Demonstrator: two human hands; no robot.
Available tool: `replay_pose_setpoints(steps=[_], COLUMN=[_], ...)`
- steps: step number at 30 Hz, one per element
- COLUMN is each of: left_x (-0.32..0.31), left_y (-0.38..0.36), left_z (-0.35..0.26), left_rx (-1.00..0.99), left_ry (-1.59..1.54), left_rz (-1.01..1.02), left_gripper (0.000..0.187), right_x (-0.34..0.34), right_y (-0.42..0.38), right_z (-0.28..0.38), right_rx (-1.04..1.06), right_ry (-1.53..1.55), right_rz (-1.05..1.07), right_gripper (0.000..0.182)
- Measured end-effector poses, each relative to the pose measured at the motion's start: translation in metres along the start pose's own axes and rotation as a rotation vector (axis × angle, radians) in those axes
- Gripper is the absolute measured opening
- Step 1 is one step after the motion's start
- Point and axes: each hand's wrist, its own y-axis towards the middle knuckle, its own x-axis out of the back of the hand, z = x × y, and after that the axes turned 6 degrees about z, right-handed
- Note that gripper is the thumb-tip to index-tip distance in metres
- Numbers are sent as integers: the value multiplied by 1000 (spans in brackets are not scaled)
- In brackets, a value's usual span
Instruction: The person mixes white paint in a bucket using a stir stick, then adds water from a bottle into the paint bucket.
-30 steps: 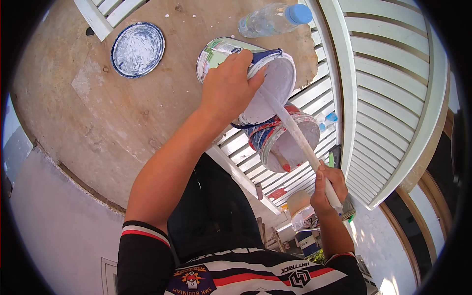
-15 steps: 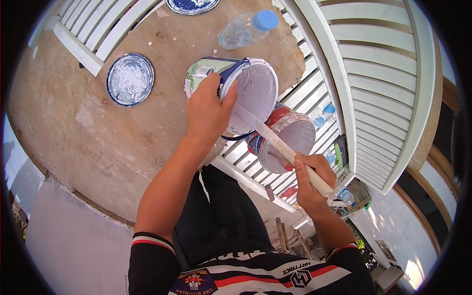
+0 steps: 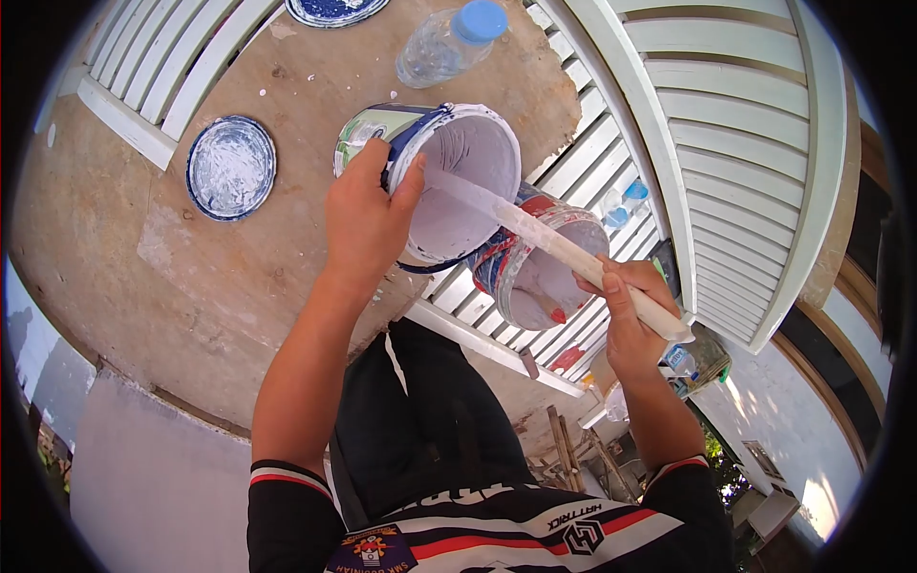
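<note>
My left hand [image 3: 368,210] grips the rim of a paint bucket [image 3: 390,119] with a green, white and blue label, its thumb on the inner edge. Tilted on its side, the bucket has its mouth towards the right and white paint coating its inside. My right hand [image 3: 635,310] is wrapped round a pale, paint-smeared wooden stick [image 3: 559,250]. The stick's far end lies inside the tilted bucket. Below the stick is a second paint bucket [image 3: 506,277], red and blue, with whitish paint inside and a red-tipped thing [image 3: 557,314] in it.
A paint-covered lid [image 3: 231,168] lies on the worn brown board [image 3: 191,258]. Another blue-rimmed lid [image 3: 336,8] is at the top edge, near a plastic bottle [image 3: 449,46] with a blue cap. White slatted railing [image 3: 731,172] curves along the right.
My right hand has moved right and slightly up with the stick, drawing it partly out of the tilted bucket. My left hand still holds the rim. The whole view has shifted a little.
</note>
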Motion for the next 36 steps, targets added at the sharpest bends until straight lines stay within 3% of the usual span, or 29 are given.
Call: replay_pose_setpoints(steps=[2, 6, 11, 21, 25, 28, 32, 36], left_x=[0, 2, 4, 2, 6, 4, 0, 4], left_y=[-1, 1, 1, -1, 1, 0, -1, -5], left_z=[0, 1, 2, 11, 6, 5, 6, 8], left_rx=[11, 15, 30, -9, 32, 17, -13, -11], left_ry=[-7, -34, -25, -42, -42, -37, -54, -22], left_rz=[8, -9, 9, -28, -5, 5, -21, -14], left_gripper=[25, 26, 26, 28, 27, 27, 27, 25], right_x=[-3, 0, -10, -20, -9, -5, -17, -16], right_y=[7, 24, 32, 28, 43, 52, 32, 33], right_z=[1, -3, 16, 16, 21, 28, 14, 13], right_rx=[4, 185, 377, 205, 500, 560, 407, 321], right_ry=[78, -260, -442, -294, -423, -501, -387, -295], right_rz=[-1, 120, 307, 244, 329, 481, 502, 373], right_gripper=[13, 16, 17, 18, 24, 23, 21, 23])
